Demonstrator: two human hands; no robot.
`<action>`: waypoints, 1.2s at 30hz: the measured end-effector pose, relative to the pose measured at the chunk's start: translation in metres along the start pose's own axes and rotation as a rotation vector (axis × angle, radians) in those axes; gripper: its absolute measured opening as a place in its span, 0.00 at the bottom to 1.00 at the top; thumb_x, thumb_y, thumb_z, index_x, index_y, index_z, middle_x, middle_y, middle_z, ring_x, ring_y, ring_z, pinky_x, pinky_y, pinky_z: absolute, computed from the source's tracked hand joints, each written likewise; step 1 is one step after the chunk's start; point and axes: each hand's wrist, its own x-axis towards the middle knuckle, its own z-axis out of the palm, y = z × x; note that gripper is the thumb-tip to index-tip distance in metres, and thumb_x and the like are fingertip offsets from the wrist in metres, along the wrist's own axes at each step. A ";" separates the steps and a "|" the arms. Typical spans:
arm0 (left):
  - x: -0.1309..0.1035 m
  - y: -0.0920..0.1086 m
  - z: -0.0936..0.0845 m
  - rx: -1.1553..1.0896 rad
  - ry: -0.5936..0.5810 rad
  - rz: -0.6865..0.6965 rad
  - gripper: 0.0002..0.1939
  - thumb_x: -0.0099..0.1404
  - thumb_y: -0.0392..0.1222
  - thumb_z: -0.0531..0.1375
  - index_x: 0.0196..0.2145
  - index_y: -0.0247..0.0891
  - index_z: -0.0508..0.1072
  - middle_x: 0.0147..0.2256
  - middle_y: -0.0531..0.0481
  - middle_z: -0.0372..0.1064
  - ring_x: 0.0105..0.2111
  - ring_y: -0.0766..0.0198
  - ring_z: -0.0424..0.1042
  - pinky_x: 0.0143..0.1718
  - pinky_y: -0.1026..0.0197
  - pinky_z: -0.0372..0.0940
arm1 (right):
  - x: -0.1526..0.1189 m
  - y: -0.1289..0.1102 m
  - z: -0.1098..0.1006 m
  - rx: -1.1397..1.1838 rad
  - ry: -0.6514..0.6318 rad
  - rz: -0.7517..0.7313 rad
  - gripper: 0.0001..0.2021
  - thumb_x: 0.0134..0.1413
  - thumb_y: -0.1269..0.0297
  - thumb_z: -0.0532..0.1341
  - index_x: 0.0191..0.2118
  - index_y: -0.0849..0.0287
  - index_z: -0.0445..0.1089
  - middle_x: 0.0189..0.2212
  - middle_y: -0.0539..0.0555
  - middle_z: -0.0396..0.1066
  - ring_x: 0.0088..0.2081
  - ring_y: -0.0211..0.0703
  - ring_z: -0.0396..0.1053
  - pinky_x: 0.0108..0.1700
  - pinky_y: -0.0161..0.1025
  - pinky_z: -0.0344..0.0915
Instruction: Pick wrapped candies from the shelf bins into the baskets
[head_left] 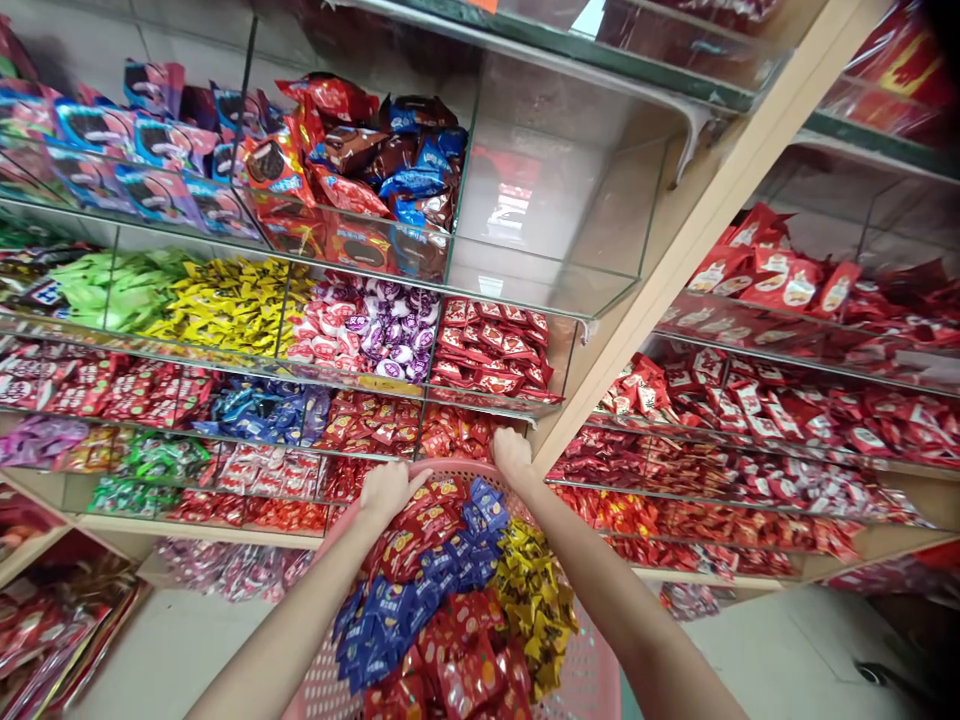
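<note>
A pink plastic basket (601,655) with a perforated wall is in front of me, its far rim against the lower candy shelves. My left hand (385,494) is closed over the far-left part of the rim, thumb toward the inside. On the far-right part, my right hand (513,454) is closed round the rim, close to the shelf post; its fingertips are hidden. Inside the basket lie heaps of wrapped candies: red packets (420,525), blue packets (405,605), yellow packets (531,600) and larger red packets (472,650) nearest me.
Glass-divided shelves hold yellow candies (232,305), purple-and-white candies (397,325), red candies (491,345) and wrapped cookies (360,150). A wooden post (660,250) slants down beside my right hand. More red candies (750,400) fill the right shelves. Pale floor (187,650) shows below.
</note>
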 end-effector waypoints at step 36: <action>0.000 0.002 -0.002 0.037 0.010 0.014 0.41 0.58 0.68 0.36 0.34 0.30 0.73 0.31 0.34 0.72 0.34 0.44 0.72 0.33 0.51 0.64 | -0.107 -0.002 0.013 1.270 -0.691 -0.224 0.13 0.44 0.55 0.64 0.33 0.59 0.74 0.28 0.49 0.69 0.26 0.32 0.59 0.28 0.31 0.53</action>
